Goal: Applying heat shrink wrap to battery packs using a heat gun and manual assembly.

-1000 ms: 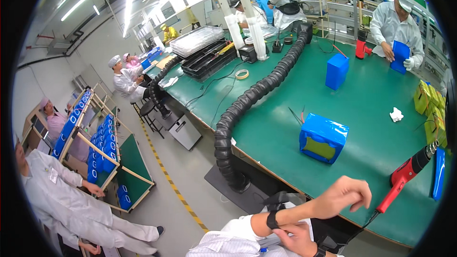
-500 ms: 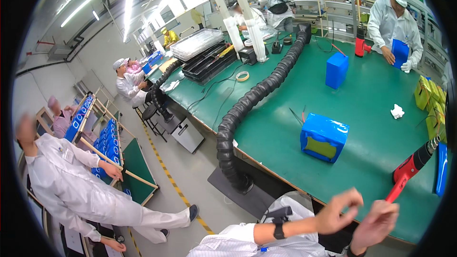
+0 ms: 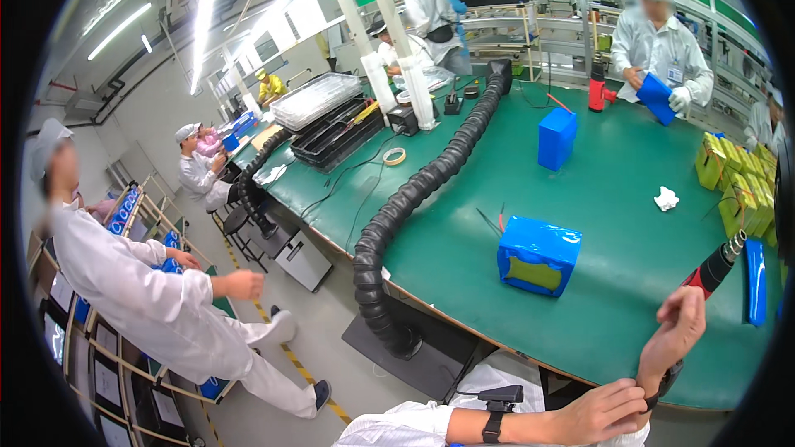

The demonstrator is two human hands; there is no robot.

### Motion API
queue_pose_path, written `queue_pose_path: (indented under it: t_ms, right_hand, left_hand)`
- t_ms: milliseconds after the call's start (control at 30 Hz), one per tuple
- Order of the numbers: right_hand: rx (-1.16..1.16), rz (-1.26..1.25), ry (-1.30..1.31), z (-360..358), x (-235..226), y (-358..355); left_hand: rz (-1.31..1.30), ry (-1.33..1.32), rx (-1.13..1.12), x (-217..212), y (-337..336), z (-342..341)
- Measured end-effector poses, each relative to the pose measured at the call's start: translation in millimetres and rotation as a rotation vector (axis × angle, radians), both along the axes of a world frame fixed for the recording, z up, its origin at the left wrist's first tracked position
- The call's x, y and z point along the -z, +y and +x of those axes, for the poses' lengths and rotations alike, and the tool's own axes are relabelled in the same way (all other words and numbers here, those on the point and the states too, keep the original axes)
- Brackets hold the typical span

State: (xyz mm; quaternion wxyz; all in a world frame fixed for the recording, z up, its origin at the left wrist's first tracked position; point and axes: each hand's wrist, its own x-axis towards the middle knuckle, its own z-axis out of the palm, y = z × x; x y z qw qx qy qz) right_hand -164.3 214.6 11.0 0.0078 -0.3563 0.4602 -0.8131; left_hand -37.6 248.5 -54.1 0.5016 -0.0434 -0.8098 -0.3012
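My left hand (image 3: 600,415) reaches across to my right wrist, its fingers closed at the black wristband (image 3: 652,402) there. My right hand (image 3: 675,331) is raised at the bench edge, fingers loosely curled with nothing visible in them. Behind it, a red and black heat gun (image 3: 710,271) points its metal nozzle up and away; my hand hides its handle. A blue-wrapped battery pack (image 3: 540,252) with a yellow-green end panel and thin wire leads lies on the green bench (image 3: 439,281), left of my hands. A black device (image 3: 502,395) is strapped to my left wrist.
Another blue pack (image 3: 556,139) stands farther back. A black flexible duct (image 3: 414,199) crosses the bench's left side. At right are yellow-green packs (image 3: 733,174), a blue strip (image 3: 754,281) and crumpled white paper (image 3: 666,199). One co-worker (image 3: 662,50) holds a blue pack opposite; another (image 3: 166,298) walks at left.
My left hand has moved down onto my right wrist, and my right hand has risen. The view has shifted. The co-worker opposite has tilted the blue pack; the person at left has stepped closer.
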Motion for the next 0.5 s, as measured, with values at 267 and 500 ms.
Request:
queue_pose_path:
  t_ms: [267, 500]
  right_hand:
    - [0.019, 0.178, 0.24, -4, 3, -11]
    - [-0.342, 0.292, -0.029, 17, -20, -15]
  left_hand:
    - [0.123, -0.11, 0.011, 16, -13, -7]
    - [0.206, -0.306, 0.106, 15, -47, 7]
